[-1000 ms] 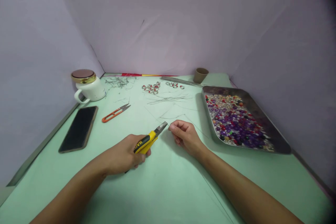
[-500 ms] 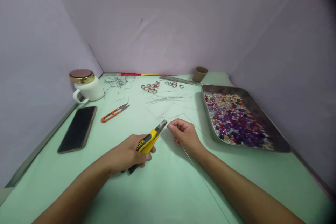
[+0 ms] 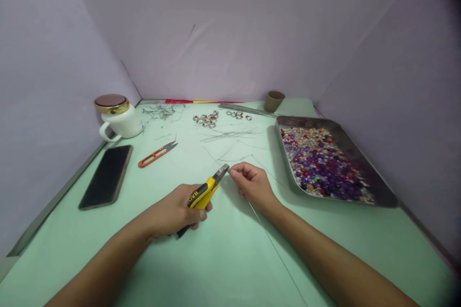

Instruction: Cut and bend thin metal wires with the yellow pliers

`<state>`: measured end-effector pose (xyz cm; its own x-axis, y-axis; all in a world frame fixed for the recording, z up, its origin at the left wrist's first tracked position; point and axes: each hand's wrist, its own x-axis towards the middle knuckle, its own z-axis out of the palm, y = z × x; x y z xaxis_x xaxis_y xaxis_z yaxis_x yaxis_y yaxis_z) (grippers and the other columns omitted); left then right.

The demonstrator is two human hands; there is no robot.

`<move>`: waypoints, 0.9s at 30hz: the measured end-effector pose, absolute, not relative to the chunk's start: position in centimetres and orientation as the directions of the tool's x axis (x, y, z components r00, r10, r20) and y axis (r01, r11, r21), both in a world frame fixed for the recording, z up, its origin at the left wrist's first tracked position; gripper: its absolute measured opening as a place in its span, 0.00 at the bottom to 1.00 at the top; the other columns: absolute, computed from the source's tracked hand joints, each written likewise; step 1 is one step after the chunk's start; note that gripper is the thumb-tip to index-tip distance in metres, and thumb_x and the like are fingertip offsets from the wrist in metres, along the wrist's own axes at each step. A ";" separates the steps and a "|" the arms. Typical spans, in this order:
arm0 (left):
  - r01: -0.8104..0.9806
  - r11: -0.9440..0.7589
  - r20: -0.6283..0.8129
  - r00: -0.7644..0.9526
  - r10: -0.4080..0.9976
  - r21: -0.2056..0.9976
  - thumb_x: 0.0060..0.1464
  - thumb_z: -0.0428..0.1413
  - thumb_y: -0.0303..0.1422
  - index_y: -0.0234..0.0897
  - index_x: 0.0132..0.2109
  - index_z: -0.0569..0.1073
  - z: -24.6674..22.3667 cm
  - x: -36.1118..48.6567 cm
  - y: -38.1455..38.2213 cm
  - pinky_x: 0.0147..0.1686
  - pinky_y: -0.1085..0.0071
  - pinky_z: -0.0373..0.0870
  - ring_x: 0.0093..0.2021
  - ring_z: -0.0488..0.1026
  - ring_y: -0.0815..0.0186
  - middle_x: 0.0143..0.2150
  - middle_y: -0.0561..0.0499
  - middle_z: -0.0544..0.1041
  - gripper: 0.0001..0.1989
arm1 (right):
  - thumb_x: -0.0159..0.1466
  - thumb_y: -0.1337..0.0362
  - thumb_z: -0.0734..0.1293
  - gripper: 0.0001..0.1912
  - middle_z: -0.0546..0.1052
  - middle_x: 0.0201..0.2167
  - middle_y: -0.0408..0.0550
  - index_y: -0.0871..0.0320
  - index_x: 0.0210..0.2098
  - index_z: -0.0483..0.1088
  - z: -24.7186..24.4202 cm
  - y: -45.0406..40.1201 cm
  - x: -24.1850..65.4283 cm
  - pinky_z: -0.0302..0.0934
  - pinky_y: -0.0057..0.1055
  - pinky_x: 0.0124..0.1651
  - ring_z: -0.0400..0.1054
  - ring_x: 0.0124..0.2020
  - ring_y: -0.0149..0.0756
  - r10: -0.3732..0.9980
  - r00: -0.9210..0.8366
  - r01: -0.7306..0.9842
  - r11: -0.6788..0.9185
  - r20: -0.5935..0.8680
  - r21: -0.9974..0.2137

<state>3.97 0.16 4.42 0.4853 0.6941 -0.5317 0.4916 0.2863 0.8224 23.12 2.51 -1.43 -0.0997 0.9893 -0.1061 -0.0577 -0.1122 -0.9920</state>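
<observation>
My left hand (image 3: 187, 208) is wrapped round the handles of yellow and black pliers (image 3: 206, 193), whose metal jaws point up and to the right. My right hand (image 3: 254, 184) pinches a thin wire (image 3: 268, 237) just beside the jaw tips. From under that hand the wire trails down toward the front edge of the view. Whether the jaws bite on the wire's end is too small to tell. Beyond both hands lie several loose thin wires (image 3: 230, 135) and a cluster of red and clear beaded pieces (image 3: 206, 119).
A metal tray (image 3: 387, 196) of mixed beads stands at right. On the left are orange thread snips (image 3: 154, 156), a phone (image 3: 106, 177) and a lidded white mug (image 3: 126, 124). Wire scraps (image 3: 162, 111), a bundle of rods (image 3: 248, 109) and a brown cup (image 3: 274, 101) sit along the back.
Both hands and the pliers keep almost the same place. The wire's trailing end has swung slightly to the left.
</observation>
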 end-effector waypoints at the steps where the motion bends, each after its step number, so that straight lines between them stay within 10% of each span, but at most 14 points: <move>1: 0.498 0.286 -0.535 0.482 0.694 0.819 0.44 0.51 0.31 0.34 0.36 0.67 4.5 4.1 0.2 0.26 0.72 0.63 0.26 0.67 0.69 0.29 0.53 0.69 0.10 | 0.54 0.58 0.65 0.10 0.59 0.11 0.34 0.60 0.26 0.66 -1.4 2.5 23.1 0.47 0.21 0.13 0.51 0.11 0.21 0.989 -0.097 -0.059 -0.114 -0.108 -0.992; 22: 0.662 0.024 -0.408 0.433 0.803 0.749 0.44 0.46 0.26 0.39 0.34 0.62 4.3 4.8 -0.8 0.26 0.74 0.58 0.26 0.60 0.70 0.27 0.57 0.65 0.07 | 0.54 0.54 0.65 0.15 0.63 0.13 0.37 0.61 0.25 0.68 -0.8 2.8 23.5 0.52 0.21 0.15 0.54 0.12 0.23 0.953 -0.273 -0.042 -0.149 -0.132 -0.988; 27: 0.676 0.005 -0.376 0.404 0.834 0.737 0.48 0.46 0.29 0.39 0.48 0.62 4.2 5.4 -1.4 0.35 0.70 0.60 0.32 0.64 0.65 0.34 0.52 0.69 0.18 | 0.53 0.51 0.65 0.18 0.68 0.19 0.42 0.63 0.25 0.70 -0.2 2.3 22.7 0.55 0.22 0.16 0.59 0.16 0.24 0.911 -0.338 -0.144 -0.296 -0.234 -0.944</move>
<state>5.44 -1.43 4.21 0.4038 0.8339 -0.3762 0.6757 0.0053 0.7372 22.71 2.28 -0.21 -0.3382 0.9114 -0.2343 -0.1444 -0.2963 -0.9441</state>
